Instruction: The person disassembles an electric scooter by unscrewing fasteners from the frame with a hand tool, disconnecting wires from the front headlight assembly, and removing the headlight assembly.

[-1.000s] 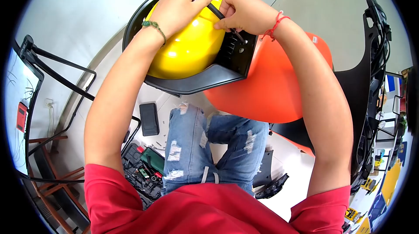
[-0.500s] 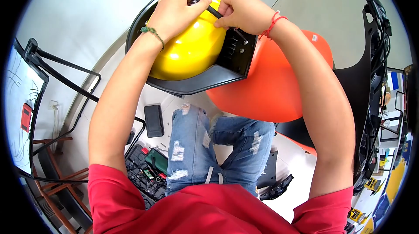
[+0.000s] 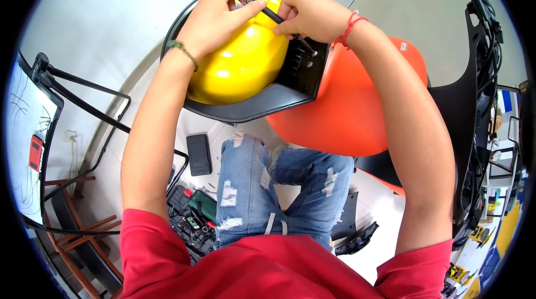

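Note:
A glossy yellow dome (image 3: 240, 64) sits inside a black housing (image 3: 245, 110) in front of me. Over the dome, a black tool with a thin shaft (image 3: 272, 15) runs down to a screw on the housing's black panel (image 3: 304, 67). My left hand (image 3: 226, 11) is at the tool's upper end, thumb and fingers bent around it. Lower on the handle, my right hand (image 3: 312, 15) pinches the tool between thumb and fingers. Another screw (image 3: 309, 64) shows just below the tool's tip.
An orange chair seat (image 3: 335, 115) stands beside the housing. On the floor lie a black case (image 3: 199, 154), an open toolbox (image 3: 187, 223) and a black part (image 3: 357, 238). A whiteboard (image 3: 28, 131) is at the left, black shells and cables (image 3: 480, 75) at the right.
My left hand has loosened and shifted slightly left at the tool's upper end, showing more of its end. My right hand keeps its place. The view has moved a little.

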Motion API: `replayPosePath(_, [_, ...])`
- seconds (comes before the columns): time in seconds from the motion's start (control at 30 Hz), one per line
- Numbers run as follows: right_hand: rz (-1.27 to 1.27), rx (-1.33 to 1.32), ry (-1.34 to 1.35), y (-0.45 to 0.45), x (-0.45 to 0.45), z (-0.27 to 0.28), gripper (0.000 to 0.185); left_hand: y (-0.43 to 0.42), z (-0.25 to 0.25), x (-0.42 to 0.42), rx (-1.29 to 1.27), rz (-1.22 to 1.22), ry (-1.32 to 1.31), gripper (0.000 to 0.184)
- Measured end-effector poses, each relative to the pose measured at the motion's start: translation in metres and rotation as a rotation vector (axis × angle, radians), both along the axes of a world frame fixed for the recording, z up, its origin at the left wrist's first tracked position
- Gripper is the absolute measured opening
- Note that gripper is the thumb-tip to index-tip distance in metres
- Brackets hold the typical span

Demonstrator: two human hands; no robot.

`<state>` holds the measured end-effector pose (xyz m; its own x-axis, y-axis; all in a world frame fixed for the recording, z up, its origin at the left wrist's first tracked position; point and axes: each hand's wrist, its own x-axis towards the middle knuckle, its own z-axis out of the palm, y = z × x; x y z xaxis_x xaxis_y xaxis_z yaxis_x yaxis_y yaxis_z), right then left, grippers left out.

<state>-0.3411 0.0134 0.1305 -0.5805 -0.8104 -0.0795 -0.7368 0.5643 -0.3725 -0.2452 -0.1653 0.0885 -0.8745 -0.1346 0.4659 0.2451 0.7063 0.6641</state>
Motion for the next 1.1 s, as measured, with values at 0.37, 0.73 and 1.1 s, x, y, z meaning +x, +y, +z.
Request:
replayPosePath(0.37, [-0.006, 0.096, 0.013, 0.002, 0.004, 0.008, 0.025, -0.013, 0.0, 0.001, 0.069, -0.169, 0.003, 0.028])
replayPosePath(0.73, [0.069, 0.189, 0.083, 0.001, 0.001, 0.005, 0.03, -0.008, 0.005, -0.005, -0.021, -0.157, -0.009, 0.026])
replayPosePath(1.1, [0.087, 0.229, 0.054, 0.0, 0.009, 0.011, 0.026, 0.007, 0.006, -0.027, -0.148, -0.025, -0.078, 0.026])
